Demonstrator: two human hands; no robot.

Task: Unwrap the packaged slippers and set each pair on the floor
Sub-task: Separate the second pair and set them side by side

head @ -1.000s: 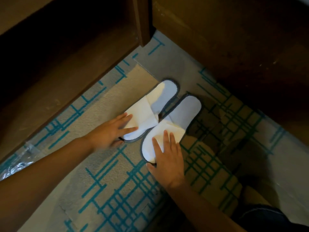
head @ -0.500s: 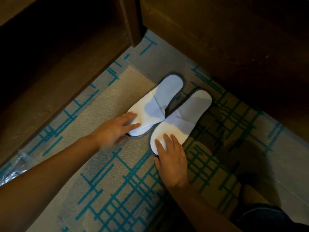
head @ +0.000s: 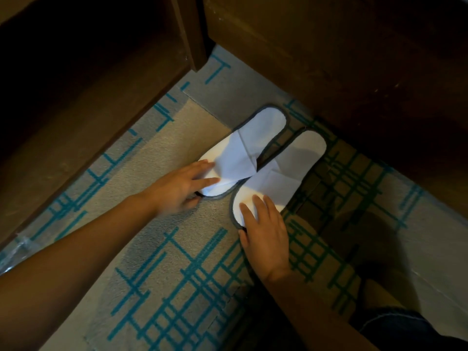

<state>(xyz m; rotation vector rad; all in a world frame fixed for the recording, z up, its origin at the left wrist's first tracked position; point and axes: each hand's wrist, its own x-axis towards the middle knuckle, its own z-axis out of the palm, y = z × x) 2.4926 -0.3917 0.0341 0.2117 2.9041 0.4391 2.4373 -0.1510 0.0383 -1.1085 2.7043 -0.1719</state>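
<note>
A pair of white disposable slippers lies on the patterned carpet, already out of any wrapping, set in the corner between two dark wooden furniture panels (head: 354, 59). The left slipper (head: 243, 153) and the right slipper (head: 286, 171) point the same way, toes toward the person and heels toward the furniture, and they meet at the toe end while their heels spread apart in a narrow V. The flat toe bands are creased and pressed down, as they would be from packing.

The left hand (head: 177, 188) rests on the toe of the left slipper, fingers (head: 205, 182) spread flat across the band, gripping nothing. The right hand (head: 266, 229) does the same on the right slipper, palm at the grey-edged toe rim and fingers lying loosely open on the white fabric. Neither hand closes on anything — the flat press looks meant to steer each slipper along the carpet (head: 157, 287) and square the two up, side by side and tucked near the furniture where they would be out of the way (a judgement, not something seen).

At the far left edge a bit of clear plastic wrapping (head: 15, 249) lies on the floor, probably the discarded packaging.
</note>
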